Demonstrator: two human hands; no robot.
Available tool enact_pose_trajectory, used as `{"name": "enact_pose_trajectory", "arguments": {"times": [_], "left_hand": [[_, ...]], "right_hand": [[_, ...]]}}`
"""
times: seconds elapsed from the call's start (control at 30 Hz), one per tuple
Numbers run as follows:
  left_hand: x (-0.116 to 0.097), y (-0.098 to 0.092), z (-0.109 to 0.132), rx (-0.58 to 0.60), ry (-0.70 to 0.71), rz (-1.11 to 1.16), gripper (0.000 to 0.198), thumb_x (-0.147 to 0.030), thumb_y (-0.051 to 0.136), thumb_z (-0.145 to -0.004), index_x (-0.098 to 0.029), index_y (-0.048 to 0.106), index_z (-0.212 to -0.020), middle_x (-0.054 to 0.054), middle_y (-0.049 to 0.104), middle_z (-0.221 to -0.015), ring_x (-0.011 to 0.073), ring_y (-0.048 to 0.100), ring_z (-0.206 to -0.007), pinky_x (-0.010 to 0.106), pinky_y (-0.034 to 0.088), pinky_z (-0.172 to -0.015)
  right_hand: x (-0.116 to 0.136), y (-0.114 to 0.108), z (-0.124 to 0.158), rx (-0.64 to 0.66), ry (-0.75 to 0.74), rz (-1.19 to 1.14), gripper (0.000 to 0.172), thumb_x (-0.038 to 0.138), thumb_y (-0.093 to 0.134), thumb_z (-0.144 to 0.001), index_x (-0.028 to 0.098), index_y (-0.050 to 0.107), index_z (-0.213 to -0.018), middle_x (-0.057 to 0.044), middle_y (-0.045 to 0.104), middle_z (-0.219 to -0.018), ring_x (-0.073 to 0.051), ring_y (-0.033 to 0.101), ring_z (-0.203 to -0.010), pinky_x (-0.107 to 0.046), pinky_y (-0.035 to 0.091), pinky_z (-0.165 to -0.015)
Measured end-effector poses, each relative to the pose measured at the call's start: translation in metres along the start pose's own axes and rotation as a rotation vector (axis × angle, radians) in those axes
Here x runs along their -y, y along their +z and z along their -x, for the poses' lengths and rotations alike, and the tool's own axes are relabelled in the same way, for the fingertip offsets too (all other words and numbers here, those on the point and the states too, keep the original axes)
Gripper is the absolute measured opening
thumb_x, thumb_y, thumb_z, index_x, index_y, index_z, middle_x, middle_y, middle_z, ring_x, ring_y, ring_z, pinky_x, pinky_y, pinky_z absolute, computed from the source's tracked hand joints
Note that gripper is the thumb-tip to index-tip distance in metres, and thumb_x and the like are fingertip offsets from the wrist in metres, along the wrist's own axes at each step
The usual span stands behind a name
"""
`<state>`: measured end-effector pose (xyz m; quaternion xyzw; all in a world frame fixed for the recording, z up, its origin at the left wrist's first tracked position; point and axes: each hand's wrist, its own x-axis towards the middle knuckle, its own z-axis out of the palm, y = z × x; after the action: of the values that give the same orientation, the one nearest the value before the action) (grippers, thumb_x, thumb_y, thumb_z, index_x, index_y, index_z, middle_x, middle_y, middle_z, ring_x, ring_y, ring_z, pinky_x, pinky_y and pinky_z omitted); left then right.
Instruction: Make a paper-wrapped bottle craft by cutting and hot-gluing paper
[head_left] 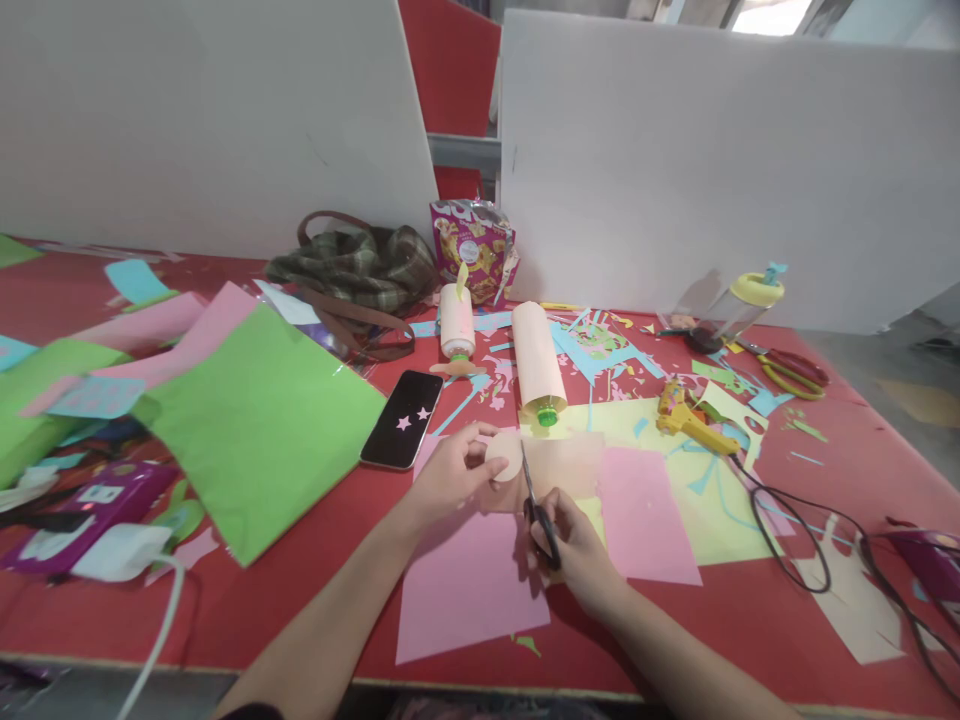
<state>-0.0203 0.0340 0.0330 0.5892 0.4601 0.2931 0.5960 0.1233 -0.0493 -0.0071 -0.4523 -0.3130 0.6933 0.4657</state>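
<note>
Cream paper disc (507,458), pinched at its left edge by the left hand (456,472), apparently leaving its right edge clear for scissors (533,507) gripped in the right hand (577,545).

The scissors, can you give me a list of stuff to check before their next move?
1. Scissors held properly: ok, the right hand has them by the black handles.
2. Cream paper circle held: ok, the left hand has it between thumb and fingers.
3. Left thumb off the blades: ok, part of the circle shows between them.
4. Circle's edge neat all round: cannot tell, the fingers hide some of it.
5. Phone free of bits: not ok, two pink stars lie on it.
6. Glue gun cool: cannot tell, heat doesn't show in a picture.
</note>
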Motion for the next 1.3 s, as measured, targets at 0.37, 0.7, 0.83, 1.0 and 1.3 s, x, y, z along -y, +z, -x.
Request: {"name": "enact_pose_trajectory", "arguments": {"times": [0.37,0.7,0.83,1.0,1.3], "left_hand": [[0.001,0.004,0.001,-0.017,-0.016,0.039,0.019,-0.029,0.054,-0.07,-0.014,0.049,-0.08,-0.002,0.054,-0.06,0.0092,0.053,-0.048,0.021,0.044,-0.045],[0.004,0.003,0.002,0.087,-0.008,0.025,0.014,-0.027,0.052,-0.072,-0.015,0.048,-0.077,-0.004,0.049,-0.053,0.0088,0.051,-0.044,0.016,0.036,-0.034],[0.003,0.004,0.004,0.121,-0.008,0.024,0.013,-0.025,0.052,-0.071,-0.015,0.049,-0.077,-0.003,0.051,-0.058,0.0081,0.052,-0.045,0.017,0.04,-0.038],[0.001,0.003,0.005,0.141,-0.009,0.015,0.015,-0.028,0.051,-0.072,-0.015,0.048,-0.079,-0.003,0.052,-0.056,0.0098,0.053,-0.046,0.016,0.037,-0.034],[-0.007,-0.001,0.003,0.052,-0.057,-0.033,0.022,-0.028,0.056,-0.067,-0.015,0.05,-0.083,-0.001,0.057,-0.061,0.0107,0.054,-0.05,0.016,0.037,-0.035]], "right_hand": [[0.002,0.001,0.002,0.009,0.037,0.026,0.04,0.041,0.06,-0.066,0.023,0.024,-0.065,0.011,0.051,-0.043,-0.006,0.044,-0.029,-0.014,0.035,-0.025],[0.0,0.0,0.001,0.056,-0.044,-0.041,0.041,0.045,0.061,-0.065,0.022,0.027,-0.067,0.01,0.051,-0.047,-0.006,0.046,-0.033,-0.015,0.035,-0.029],[-0.002,-0.004,0.001,0.097,-0.06,-0.042,0.038,0.043,0.06,-0.068,0.022,0.028,-0.068,0.009,0.052,-0.051,-0.006,0.045,-0.032,-0.016,0.034,-0.029],[0.002,-0.002,0.002,0.053,-0.065,-0.035,0.036,0.038,0.06,-0.069,0.022,0.028,-0.066,0.01,0.048,-0.047,-0.004,0.041,-0.031,-0.017,0.034,-0.033],[0.001,-0.002,0.0,0.038,-0.041,-0.03,0.039,0.038,0.061,-0.067,0.023,0.026,-0.064,0.012,0.044,-0.044,-0.005,0.038,-0.03,-0.014,0.031,-0.026]]}}
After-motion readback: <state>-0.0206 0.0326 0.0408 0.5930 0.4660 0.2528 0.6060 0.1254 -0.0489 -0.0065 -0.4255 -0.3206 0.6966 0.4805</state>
